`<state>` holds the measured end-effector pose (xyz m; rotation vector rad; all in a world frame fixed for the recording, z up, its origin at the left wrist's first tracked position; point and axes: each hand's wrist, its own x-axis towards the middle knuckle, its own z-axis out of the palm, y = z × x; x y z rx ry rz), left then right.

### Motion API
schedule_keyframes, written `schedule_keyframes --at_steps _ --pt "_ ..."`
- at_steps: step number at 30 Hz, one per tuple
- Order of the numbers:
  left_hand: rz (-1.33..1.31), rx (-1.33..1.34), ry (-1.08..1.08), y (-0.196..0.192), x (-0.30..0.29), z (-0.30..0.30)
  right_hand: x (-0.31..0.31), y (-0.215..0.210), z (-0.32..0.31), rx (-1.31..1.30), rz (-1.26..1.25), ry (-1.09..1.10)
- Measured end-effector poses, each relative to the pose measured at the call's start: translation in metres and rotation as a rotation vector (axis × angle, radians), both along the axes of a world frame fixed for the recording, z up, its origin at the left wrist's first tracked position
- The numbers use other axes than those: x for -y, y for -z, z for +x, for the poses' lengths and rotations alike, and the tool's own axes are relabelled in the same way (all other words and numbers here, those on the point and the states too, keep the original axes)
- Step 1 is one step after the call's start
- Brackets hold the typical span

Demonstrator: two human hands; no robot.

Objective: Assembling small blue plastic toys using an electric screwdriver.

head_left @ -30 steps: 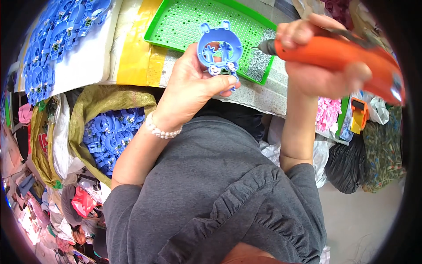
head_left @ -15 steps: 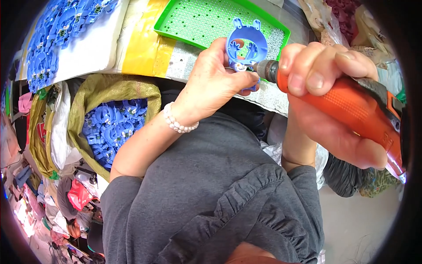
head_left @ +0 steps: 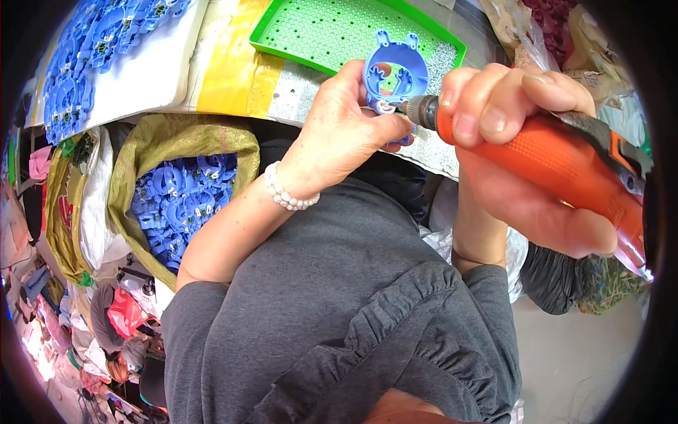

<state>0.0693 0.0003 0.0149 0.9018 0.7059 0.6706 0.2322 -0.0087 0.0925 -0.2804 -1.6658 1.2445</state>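
Observation:
My left hand grips a blue plastic housing, a round open ring with two small ears on top. Its thumb and fingers close round the lower end of the part. Wrapped round an orange electric screwdriver is my right hand. The tool's dark nose points left and meets the lower edge of the housing, near a small white piece; the exact contact point is too small to make out. Behind the housing stands a green perforated tray with small silvery screws heaped at its right end.
Many blue housings cover a white board at the far left of the table. Below it, an olive woven sack holds more blue parts. A black bag lies at the right on the floor. Plastic bags crowd the far right.
The screwdriver and my right hand have shifted slightly left and up. My left hand and the housing have hardly moved.

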Motion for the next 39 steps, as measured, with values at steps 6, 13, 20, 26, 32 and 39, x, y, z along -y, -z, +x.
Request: schedule_keyframes --at_steps 6,13,20,26,32,39 --pt "0.008 -0.011 -0.007 0.003 0.001 0.000 -0.005 0.010 -0.001 -0.019 0.009 -0.023" --pt "0.014 -0.044 -0.009 0.000 0.003 0.001 0.012 0.015 -0.005 -0.068 -0.148 0.193" --pt "0.199 -0.093 -0.296 0.016 0.013 0.006 0.009 0.037 -0.020 -0.164 0.080 0.207" --pt "0.347 -0.154 -0.192 0.004 0.012 0.000 0.035 0.011 -0.023 -0.170 -0.005 0.366" --pt "0.349 -0.055 -0.227 0.007 0.013 -0.063 0.040 0.007 0.004 -0.417 -0.141 0.469" --pt "0.303 -0.445 -0.420 0.025 0.024 -0.194 0.026 0.021 -0.006 -0.193 -0.056 0.283"
